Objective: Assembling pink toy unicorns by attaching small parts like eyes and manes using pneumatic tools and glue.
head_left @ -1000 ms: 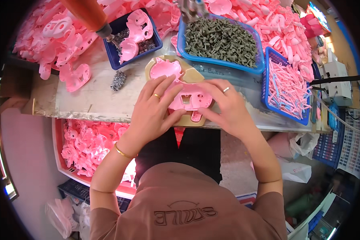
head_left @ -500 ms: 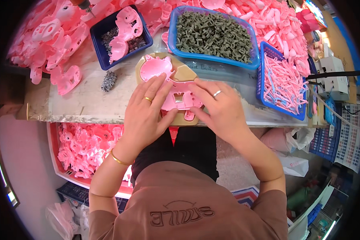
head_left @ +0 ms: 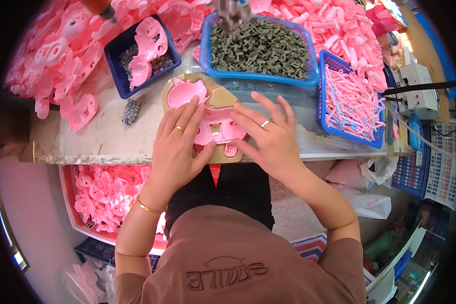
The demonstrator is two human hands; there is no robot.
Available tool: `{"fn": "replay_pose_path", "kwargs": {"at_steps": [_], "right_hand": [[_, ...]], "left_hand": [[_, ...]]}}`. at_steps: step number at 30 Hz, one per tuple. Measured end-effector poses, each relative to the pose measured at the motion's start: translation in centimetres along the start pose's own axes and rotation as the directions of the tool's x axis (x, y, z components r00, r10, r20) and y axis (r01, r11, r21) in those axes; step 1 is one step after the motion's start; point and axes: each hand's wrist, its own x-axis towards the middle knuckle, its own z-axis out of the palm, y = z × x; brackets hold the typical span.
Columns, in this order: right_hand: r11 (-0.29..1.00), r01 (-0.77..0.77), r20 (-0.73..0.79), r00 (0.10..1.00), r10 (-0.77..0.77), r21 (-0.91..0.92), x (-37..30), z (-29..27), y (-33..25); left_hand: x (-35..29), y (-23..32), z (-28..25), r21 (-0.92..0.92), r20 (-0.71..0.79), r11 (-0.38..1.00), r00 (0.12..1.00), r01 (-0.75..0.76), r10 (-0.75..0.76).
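A pink plastic bear-shaped shell half (head_left: 220, 119) lies hollow side up in a tan, shaped holder (head_left: 227, 96) at the front edge of the bench. My left hand (head_left: 175, 137) rests on the shell's left side, fingers stretched out and thumb near its lower edge. On the other side is my right hand (head_left: 272, 137), with its index finger and thumb at the shell's right edge. Its other fingers are raised and spread. Neither hand is closed around anything.
A blue tub (head_left: 311, 76) holds small dark green parts; a blue basket (head_left: 321, 109) holds thin pink and blue pieces. A navy tray (head_left: 122, 87) stands left. Pink parts (head_left: 61, 55) are heaped behind. Overhead hang a blurred metal tool (head_left: 233, 12) and an orange-and-black tool (head_left: 99, 7).
My right hand's outer fingers have lifted and spread. The whole view has shifted slightly, and a blurred metal tool now shows at the top. The shell stays in the holder.
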Motion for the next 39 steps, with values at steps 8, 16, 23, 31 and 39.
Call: {"fn": "replay_pose_path", "kwargs": {"at_steps": [8,16,23,31,39], "right_hand": [[0.917,-0.276,-0.148,0.933,0.328,0.287,4.0,-2.3,7.2],[0.980,-0.114,-0.199,0.977,0.080,-0.164,6.9,0.6,14.8],[0.995,-0.104,-0.301,0.949,0.098,-0.002,6.9,0.2,15.2],[0.506,-0.453,0.254,0.874,0.414,0.734,5.5,-3.5,8.9],[0.434,-0.385,0.330,0.923,0.198,0.815,2.2,-3.7,2.5]], "left_hand": [[-0.5,0.2,0.0,-0.007,0.040,0.999,0.998,0.053,-0.053],[-0.1,0.7,-0.1,0.003,0.052,0.999,0.998,0.042,-0.042],[0.1,0.6,-0.8,-0.041,0.097,0.998,0.994,0.056,-0.052],[1.7,1.3,-2.1,-0.090,-0.010,0.996,1.000,0.005,-0.006],[4.2,4.5,-0.1,-0.850,0.315,0.358,0.917,0.387,-0.244]]}}
